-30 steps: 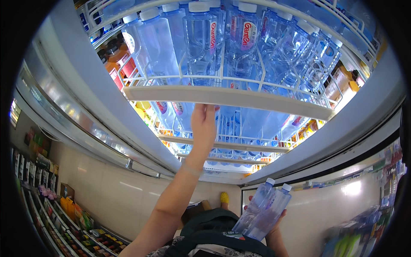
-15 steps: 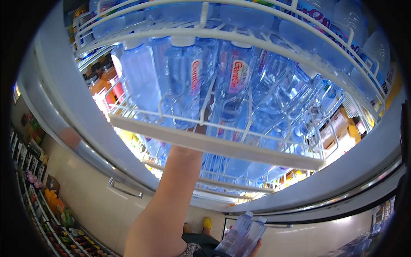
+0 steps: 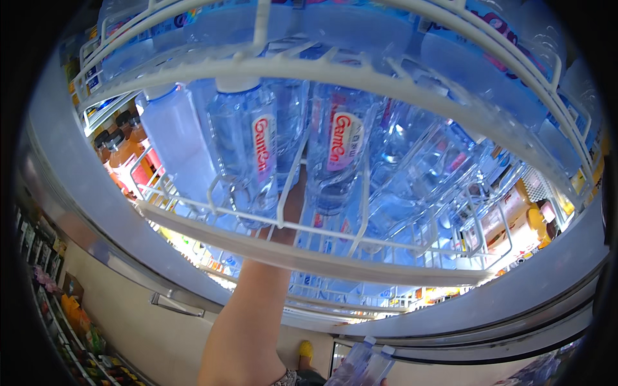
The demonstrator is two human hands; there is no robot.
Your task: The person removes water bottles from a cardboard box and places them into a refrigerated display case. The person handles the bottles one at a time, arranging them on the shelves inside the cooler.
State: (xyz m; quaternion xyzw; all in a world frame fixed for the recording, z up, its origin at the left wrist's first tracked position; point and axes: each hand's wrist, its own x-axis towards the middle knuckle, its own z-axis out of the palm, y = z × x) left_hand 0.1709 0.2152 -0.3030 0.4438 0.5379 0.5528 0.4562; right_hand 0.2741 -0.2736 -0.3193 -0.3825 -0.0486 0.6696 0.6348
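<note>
My left hand [image 3: 293, 201] reaches under the front rail [image 3: 322, 262] of a white wire shelf in a fridge. It goes in between a clear water bottle [image 3: 241, 154] on its left and another water bottle [image 3: 336, 148] on its right, both with red-and-white labels. Its fingers are hidden behind bottles and wires, so their grip does not show. Low in the picture my right hand [image 3: 385, 382] shows only as a sliver of finger beside two clear bottles [image 3: 376, 368], which it holds together.
Large blue-labelled bottles stand on the upper wire shelf [image 3: 309, 68]. Orange drinks [image 3: 123, 157] fill the left side, and a yellow-capped bottle [image 3: 535, 222] stands at right. A door handle [image 3: 175, 303] and a yellow shoe [image 3: 306, 351] show below.
The shelf bottles look larger and sit further left and lower in view. My left arm remains reached in among them. The two bottles in my right hand have dropped lower toward the bottom edge.
</note>
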